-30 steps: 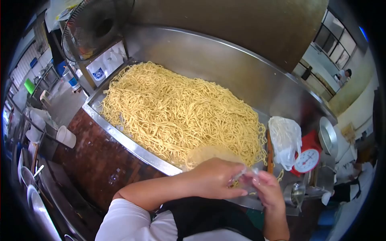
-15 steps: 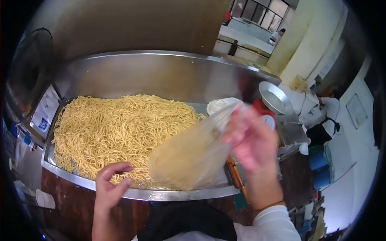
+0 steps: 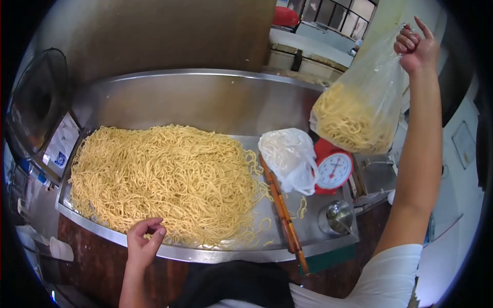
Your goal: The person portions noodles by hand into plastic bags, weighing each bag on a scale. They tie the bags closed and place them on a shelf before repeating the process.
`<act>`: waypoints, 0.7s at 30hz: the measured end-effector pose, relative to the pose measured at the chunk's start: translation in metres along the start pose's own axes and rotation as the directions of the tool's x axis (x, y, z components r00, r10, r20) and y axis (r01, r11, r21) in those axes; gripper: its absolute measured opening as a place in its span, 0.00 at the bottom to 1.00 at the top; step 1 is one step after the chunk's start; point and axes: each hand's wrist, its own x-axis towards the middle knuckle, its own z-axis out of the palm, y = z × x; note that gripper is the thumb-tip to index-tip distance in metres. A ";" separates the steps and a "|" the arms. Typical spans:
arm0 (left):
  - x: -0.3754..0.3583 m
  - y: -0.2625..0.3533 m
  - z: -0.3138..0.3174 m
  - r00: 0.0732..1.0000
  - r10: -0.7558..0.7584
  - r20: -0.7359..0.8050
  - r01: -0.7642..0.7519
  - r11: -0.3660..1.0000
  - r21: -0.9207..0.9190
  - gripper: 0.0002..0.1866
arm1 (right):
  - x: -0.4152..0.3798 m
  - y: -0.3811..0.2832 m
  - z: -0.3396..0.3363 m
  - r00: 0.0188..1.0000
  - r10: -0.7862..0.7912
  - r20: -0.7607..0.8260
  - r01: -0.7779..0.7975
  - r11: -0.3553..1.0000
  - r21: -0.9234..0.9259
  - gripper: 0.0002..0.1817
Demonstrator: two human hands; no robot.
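**Bag of noodles lifted high, left hand at the tray edge**

At about nine o'clock a fan [image 3: 36,102] stands dark at the far left. Below it, near seven o'clock, the left hand [image 3: 145,242] rests at the front rim of the steel tray [image 3: 205,97], fingers curled loosely with the tips at the edge of the noodle heap [image 3: 164,177]; it grips nothing that I can make out, and it has barely shifted from half a second ago.

The heap fills the left and centre of the worktop. Just right of it a long wooden stick [image 3: 283,218] lies lengthways along the tray, with a few stray strands beside it. A crumpled empty plastic bag [image 3: 290,156] sits at about three o'clock of the heap, leaning against the red scale [image 3: 333,169], and a small metal cup [image 3: 336,215] stands near five o'clock.

The big change is on the right. The right hand [image 3: 417,49], which was low and blurred over the tray before, is now raised at one o'clock, fist closed around the neck of the clear bag of noodles [image 3: 354,115], which hangs in the air above the scale, touching nothing.
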 end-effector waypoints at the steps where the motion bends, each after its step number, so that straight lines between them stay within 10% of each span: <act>1: -0.001 -0.001 0.006 1.000 -0.011 0.002 0.011 0.999 0.041 0.14 | 0.014 -0.002 -0.014 1.000 -0.005 -0.001 0.005 1.000 0.000 0.13; 10: -0.011 0.007 0.039 0.998 -0.028 -0.048 0.036 0.987 0.159 0.13 | 0.069 0.043 -0.124 0.941 0.091 -0.326 -0.136 0.984 -0.118 0.24; 21: 0.008 0.019 0.087 0.993 -0.006 0.121 -0.023 0.973 0.231 0.14 | 0.072 0.056 -0.205 0.975 0.148 -0.166 -0.168 0.979 -0.118 0.23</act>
